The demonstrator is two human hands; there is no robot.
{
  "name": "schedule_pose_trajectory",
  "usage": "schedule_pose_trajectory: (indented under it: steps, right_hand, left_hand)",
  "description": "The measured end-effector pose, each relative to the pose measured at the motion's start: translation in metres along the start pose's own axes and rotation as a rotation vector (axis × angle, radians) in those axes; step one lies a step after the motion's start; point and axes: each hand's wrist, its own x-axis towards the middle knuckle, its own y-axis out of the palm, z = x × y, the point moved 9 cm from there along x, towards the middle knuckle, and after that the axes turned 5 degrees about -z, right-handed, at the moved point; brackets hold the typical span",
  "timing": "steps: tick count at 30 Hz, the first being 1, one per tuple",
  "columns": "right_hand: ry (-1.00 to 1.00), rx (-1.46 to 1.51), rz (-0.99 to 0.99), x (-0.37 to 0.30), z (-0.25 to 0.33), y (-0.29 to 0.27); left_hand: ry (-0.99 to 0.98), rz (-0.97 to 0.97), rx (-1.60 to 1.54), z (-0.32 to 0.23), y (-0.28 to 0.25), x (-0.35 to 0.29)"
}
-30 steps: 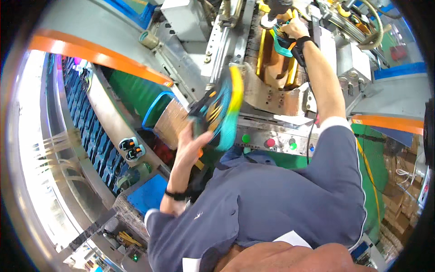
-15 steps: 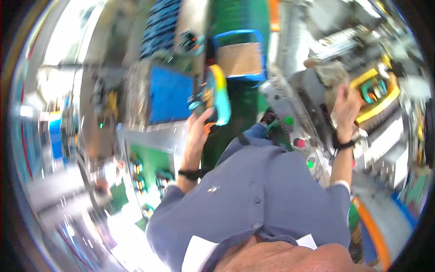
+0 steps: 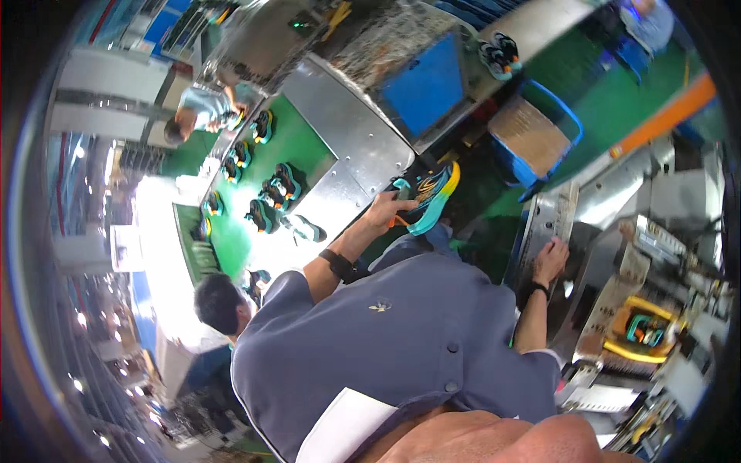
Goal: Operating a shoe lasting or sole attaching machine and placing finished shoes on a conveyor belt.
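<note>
My left hand is closed around the heel end of a sneaker, dark on top with a turquoise and yellow sole. The shoe is tilted in the air in front of me, beside the corner of a metal-topped bench. My right hand holds nothing that I can see. Its fingers are partly stretched at the edge of a grey metal machine panel.
A green conveyor belt with several sneakers runs at left, with people nearby. A blue-framed chair stands ahead. At right, a machine holds a yellow frame around a turquoise shoe. An orange bar crosses far right.
My view has swung left, bringing the belt and people into sight. My right hand has come away from beside the yellow frame to the metal panel. The sneaker stays in my left hand.
</note>
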Motion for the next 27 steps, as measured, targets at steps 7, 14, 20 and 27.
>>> schedule_pose_trajectory:
  steps: [7,14,20,27]
  right_hand:
    - [0.107,0.159,-0.025,0.054,0.027,-0.023]
    - [-0.266,0.674,0.002,0.267,0.312,-0.09]
    - [-0.961,0.551,-0.016,0.33,0.669,-0.136]
    - [-1.302,0.273,0.294,0.345,0.995,-0.025]
  left_hand:
    - [-0.065,-0.392,-0.262,0.043,-0.132,0.028]
    - [-0.078,-0.618,-0.531,0.071,-0.279,0.112]
    - [0.11,-0.807,-0.61,0.047,-0.414,0.189]
    - [0.005,-1.044,-0.367,0.02,-0.578,0.269]
